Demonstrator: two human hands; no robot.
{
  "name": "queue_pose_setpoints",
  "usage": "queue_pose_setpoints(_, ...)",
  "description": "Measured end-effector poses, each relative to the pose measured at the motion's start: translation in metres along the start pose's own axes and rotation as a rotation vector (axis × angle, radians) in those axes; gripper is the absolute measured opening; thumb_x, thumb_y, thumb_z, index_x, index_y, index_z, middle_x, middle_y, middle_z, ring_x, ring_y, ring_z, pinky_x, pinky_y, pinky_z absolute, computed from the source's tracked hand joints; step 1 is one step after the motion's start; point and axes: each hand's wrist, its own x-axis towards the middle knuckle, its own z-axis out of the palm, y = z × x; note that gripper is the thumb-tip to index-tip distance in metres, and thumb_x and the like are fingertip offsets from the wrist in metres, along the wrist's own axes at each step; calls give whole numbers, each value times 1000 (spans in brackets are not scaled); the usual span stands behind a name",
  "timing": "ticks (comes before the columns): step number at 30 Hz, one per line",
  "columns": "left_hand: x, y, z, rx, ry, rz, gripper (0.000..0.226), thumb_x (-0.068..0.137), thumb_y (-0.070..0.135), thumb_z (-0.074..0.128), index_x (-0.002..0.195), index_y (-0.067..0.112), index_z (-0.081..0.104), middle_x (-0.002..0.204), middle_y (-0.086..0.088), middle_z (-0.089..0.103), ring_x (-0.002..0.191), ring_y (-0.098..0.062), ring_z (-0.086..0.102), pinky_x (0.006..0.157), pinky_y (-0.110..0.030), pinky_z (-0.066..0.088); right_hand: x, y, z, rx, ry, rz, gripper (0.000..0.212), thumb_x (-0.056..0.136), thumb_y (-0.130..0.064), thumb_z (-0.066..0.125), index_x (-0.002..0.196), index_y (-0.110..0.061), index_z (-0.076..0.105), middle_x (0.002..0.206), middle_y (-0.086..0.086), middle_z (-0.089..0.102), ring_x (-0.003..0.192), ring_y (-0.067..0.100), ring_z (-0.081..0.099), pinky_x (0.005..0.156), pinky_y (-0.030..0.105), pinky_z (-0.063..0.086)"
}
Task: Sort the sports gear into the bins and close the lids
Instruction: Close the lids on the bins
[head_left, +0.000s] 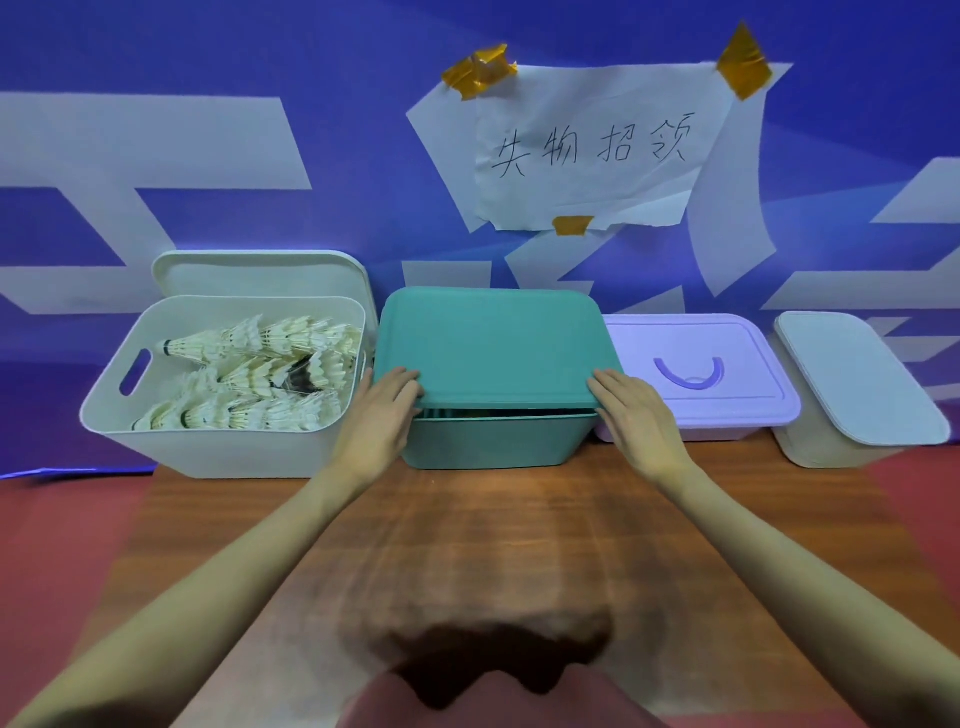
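- The left hand (382, 410) grips the near-left corner of the teal lid (493, 345), fingers on top and the palm against its edge.
- The right hand (636, 410) grips the near-right corner of the same lid in the same way, fingers spread over the top.
- The teal lid sits over the teal bin (493, 441), its near edge raised a little, leaving a dark gap above the bin's front rim.
- The teal bin stands at the far edge of a wooden table (493, 545), in the middle of a row of four.
- Just left of it is an open white bin (208, 447) full of feather shuttlecocks (249, 379); its white lid (260, 273) leans upright behind it against the blue backdrop (208, 52).
- Just right of the teal bin stands a lidded purple box (696, 382) with a handle on top, and farther right a closed white bin (857, 389).
- A taped paper sign (597, 150) with handwriting hangs on the backdrop above.
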Motion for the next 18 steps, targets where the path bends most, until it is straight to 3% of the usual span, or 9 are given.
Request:
queue_pose_setpoints(6, -9, -1, 7, 54, -72, 2, 12, 84, 6, 69, 90, 6, 59, 123, -16, 63, 115, -40, 58, 90, -59, 48, -5, 3, 5, 27, -1, -24, 42, 94, -22, 38, 118, 2, 62, 123, 18, 62, 112, 37, 60, 98, 38, 34)
queue_pose_setpoints(12, -11, -3, 6, 52, -70, 15, 14, 84, 5, 69, 91, 6, 57, 125, -16, 62, 116, -43, 57, 81, -54, 53, -5, 6, 7, 68, -23, -56, 46, 95, -29, 37, 119, 1, 63, 125, 18, 61, 116, 35, 58, 93, 44, 50)
queue_pose_setpoints(18, -14, -3, 4, 53, -49, 50, 34, 78, 3, 74, 103, 8, 51, 115, -13, 68, 112, -43, 59, 78, -50, 55, -7, 8, 5, 45, 11, -87, 53, 102, -36, 26, 119, -2, 64, 125, 15, 62, 116, 32, 59, 91, 41, 52)
